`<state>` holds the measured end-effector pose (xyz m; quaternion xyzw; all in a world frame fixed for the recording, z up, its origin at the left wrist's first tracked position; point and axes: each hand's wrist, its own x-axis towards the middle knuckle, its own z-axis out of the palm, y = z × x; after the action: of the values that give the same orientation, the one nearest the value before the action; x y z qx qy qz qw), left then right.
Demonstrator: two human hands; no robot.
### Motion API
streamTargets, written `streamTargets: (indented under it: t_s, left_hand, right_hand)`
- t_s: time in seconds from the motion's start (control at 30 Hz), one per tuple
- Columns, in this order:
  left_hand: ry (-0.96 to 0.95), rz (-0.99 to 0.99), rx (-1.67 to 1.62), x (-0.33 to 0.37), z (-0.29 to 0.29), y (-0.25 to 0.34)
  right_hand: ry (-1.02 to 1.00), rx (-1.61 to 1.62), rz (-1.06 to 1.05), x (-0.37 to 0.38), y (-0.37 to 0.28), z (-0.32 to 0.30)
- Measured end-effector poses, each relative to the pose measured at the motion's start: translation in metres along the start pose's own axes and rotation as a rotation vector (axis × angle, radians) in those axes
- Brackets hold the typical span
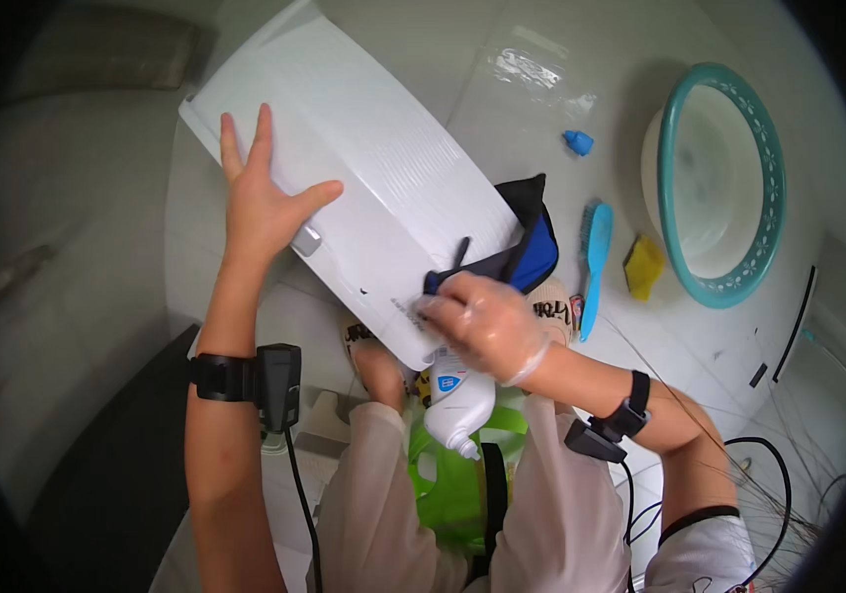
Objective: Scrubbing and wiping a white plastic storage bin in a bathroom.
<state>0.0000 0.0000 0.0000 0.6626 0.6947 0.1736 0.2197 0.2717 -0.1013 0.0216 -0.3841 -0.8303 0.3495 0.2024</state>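
Head view | white panel [373,168], upper left to centre | left hand [267,210] over its left edge, fingers splayed, gripping nothing | gloved right hand [490,321] at its lower end, fingers curled, can't tell on what | prolly light, stiff, slick; grab both long edges imo

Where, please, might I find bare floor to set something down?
Bare floor lies between the white panel and the small blue object; more lies below the basin and yellow sponge, right of the blue brush. It is crowded around the right hand: panel, blue-and-black fabric and white bottle bunch there.
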Motion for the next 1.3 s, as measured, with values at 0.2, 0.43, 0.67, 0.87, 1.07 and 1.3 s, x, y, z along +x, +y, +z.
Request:
streamTargets:
  t_s: [0.2, 0.43, 0.67, 0.87, 1.07, 1.3]
  left_hand:
    - [-0.017, -0.017, 0.067, 0.000, -0.028, -0.008]
    - [-0.031, 0.044, 0.067, -0.001, -0.031, -0.015]
    - [-0.015, 0.026, 0.045, 0.001, -0.028, -0.018]
    - [-0.003, 0.054, 0.056, 0.000, -0.027, -0.018]
    - [-0.012, 0.052, 0.012, 0.000, -0.027, -0.015]
    - [-0.028, 0.139, 0.104, -0.001, -0.027, -0.016]
  right_hand:
    - [-0.033, 0.002, -0.420, -0.009, 0.015, 0.018]
    - [0.187, -0.065, -0.038, -0.015, 0.060, -0.017]
    - [0.416, 0.176, 0.389, 0.021, 0.084, -0.045]
    - [0.372, 0.466, 0.161, 0.054, 0.000, -0.021]
    - [-0.002, -0.160, -0.011, 0.033, -0.001, 0.009]
    - [-0.203, -0.067, 0.400, 0.032, 0.045, -0.014]
